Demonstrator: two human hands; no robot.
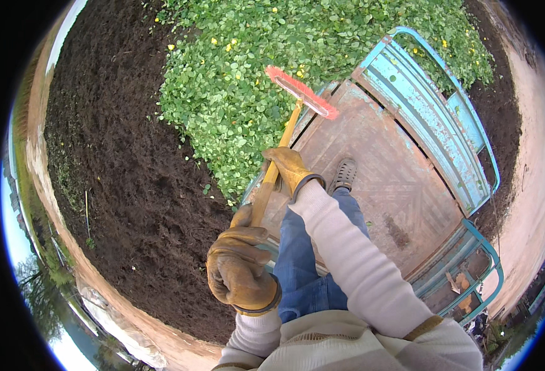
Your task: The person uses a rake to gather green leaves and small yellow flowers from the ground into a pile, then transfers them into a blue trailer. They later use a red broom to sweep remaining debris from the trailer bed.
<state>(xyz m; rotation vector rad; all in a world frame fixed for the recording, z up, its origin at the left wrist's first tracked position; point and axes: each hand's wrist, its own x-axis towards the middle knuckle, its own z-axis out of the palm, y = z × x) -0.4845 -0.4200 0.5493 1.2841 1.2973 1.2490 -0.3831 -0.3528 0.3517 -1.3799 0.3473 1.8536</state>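
Observation:
Both of my hands wear tan leather work gloves and hold the wooden handle of a push broom (291, 121). My left hand (241, 264) grips its near end, while my right hand (288, 169) is wrapped around the shaft farther up. The broom's head (302, 92) has red bristles and is raised at the far end, appearing over the border between green plants and a metal platform. Whether the bristles touch anything is unclear. Below my arms, one foot in a grey clog (345, 171) stands on the rusty metal platform (388, 195).
Turquoise metal side panels with tubular rails (432, 125) border the platform's right side. Dry leaves (460, 285) lie by the lower rail. Low green plants with yellow flowers (235, 102) spread ahead. Dark soil (129, 195) covers the left, with a pale dirt path (536, 153) at far right.

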